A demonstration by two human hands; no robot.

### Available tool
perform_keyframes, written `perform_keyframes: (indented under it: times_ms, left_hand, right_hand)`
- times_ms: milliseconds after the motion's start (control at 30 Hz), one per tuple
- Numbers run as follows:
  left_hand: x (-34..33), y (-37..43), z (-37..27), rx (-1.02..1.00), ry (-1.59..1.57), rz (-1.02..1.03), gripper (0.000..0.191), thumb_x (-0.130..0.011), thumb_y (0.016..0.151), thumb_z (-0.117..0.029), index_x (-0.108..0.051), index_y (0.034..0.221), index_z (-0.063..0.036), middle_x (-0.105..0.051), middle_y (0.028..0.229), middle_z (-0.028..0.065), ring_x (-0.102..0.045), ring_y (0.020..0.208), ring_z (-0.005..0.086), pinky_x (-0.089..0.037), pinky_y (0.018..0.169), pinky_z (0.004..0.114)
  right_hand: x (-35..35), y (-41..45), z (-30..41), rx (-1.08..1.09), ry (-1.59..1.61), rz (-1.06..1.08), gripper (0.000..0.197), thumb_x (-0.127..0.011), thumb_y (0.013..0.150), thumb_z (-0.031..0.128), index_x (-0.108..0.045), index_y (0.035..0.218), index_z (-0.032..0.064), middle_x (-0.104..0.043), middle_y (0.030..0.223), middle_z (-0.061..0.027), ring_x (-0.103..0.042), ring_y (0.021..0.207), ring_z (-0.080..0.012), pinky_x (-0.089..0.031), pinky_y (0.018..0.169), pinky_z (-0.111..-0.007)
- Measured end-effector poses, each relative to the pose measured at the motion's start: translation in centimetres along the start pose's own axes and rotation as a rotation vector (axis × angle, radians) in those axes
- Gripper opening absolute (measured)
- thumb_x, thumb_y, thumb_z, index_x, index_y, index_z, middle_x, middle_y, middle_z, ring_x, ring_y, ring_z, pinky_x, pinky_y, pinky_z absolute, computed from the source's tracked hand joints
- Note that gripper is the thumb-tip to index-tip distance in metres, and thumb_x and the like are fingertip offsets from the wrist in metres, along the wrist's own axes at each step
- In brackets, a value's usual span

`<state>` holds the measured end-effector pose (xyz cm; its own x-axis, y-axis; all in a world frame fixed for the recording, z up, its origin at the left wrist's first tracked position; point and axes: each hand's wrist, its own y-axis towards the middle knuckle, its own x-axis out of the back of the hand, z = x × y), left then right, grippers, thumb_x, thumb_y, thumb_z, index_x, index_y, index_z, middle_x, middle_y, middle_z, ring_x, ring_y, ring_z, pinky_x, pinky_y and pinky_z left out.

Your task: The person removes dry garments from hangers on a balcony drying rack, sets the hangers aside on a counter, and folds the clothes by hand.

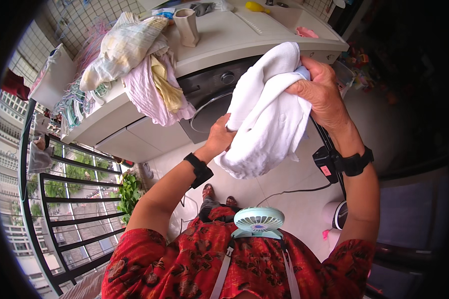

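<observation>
A white cloth item (269, 123), perhaps a garment, hangs bunched between my two hands in front of the washing machine (213, 108). My right hand (320, 91) pinches its upper right part, where a bit of light blue fabric shows by the thumb. Lower down, my left hand (221, 135) grips the cloth's left edge. To the left, a heap of laundry lies over the counter's edge: a pale checked cloth (125, 46), a pink crinkled cloth (146, 91) and a yellow cloth (166, 88). Folds hide some of my left fingers.
The white counter (217, 41) bears a beige vase-like container (187, 28), a yellow bottle (257, 6) and tangled hangers (76, 101). A black balcony railing (80, 220) runs along the left, near a green plant (129, 192). A mint-coloured fan (259, 220) hangs at my chest. A cable (299, 191) crosses the floor.
</observation>
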<state>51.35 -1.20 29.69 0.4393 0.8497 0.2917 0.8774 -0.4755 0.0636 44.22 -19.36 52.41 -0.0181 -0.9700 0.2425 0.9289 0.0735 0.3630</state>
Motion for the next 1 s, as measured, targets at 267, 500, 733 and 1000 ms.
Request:
perform_keyframes:
  times_ms: [267, 500, 733, 1000]
  left_hand:
    - [4.5, 0.8, 6.6, 0.044, 0.539, -0.09, 0.022, -0.06, 0.073, -0.02, -0.065, 0.073, 0.001, -0.063, 0.067, 0.0182, -0.062, 0.065, 0.0337, -0.05, 0.059, 0.041]
    - [16.1, 2.3, -9.9, -0.28, 0.328, -0.032, 0.021, -0.046, 0.085, -0.014, -0.057, 0.086, 0.0036, -0.059, 0.078, 0.0127, -0.062, 0.069, 0.0227, -0.053, 0.058, 0.037]
    - [17.7, -0.9, -9.6, -0.178, -0.553, -0.306, 0.03, -0.057, 0.084, -0.028, -0.057, 0.085, 0.002, -0.055, 0.069, 0.0052, -0.055, 0.062, 0.0172, -0.046, 0.055, 0.029]
    - [15.0, -7.4, -5.7, -0.019, -0.143, -0.049, 0.079, -0.074, 0.067, -0.045, -0.039, 0.113, 0.009, -0.055, 0.088, 0.0092, -0.057, 0.078, 0.0179, -0.049, 0.064, 0.026]
  right_hand:
    - [7.5, -3.0, -2.6, -0.111, -0.449, -0.3, 0.036, -0.062, 0.073, 0.008, -0.056, 0.107, -0.003, -0.063, 0.091, -0.0078, -0.06, 0.078, -0.0142, -0.048, 0.071, -0.024]
    - [10.5, -11.9, -15.8, -0.523, -0.319, -0.336, 0.027, -0.06, 0.074, 0.001, -0.059, 0.101, -0.0007, -0.061, 0.092, -0.0041, -0.056, 0.084, -0.0126, -0.044, 0.077, -0.025]
    - [7.1, -9.5, -14.5, -0.289, 0.352, -0.443, 0.031, -0.059, 0.079, 0.005, -0.055, 0.109, -0.0022, -0.059, 0.103, -0.0064, -0.055, 0.093, -0.0146, -0.041, 0.086, -0.026]
    - [6.8, -7.5, -13.3, -0.295, 0.414, -0.338, 0.028, -0.053, 0.08, 0.004, -0.053, 0.107, -0.0039, -0.059, 0.101, -0.0084, -0.056, 0.092, -0.016, -0.043, 0.084, -0.028]
